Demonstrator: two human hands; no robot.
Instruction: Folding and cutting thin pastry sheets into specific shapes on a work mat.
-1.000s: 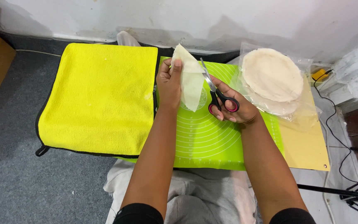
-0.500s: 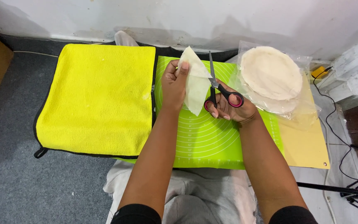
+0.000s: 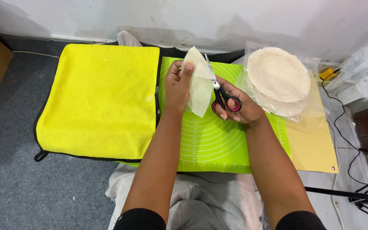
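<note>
Pale folded wrapper pinched in left hand, partly hiding scissors gripped by right hand.

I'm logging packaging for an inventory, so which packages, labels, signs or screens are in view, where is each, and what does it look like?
Clear plastic bag: right of the green mat, on a tan board; crinkled, transparent, holding a stack of round pale flatbreads.
Green silicone mat: centre, under both hands; bright green, printed with pale concentric rings and ruler markings.
No signs or screens show.
</note>
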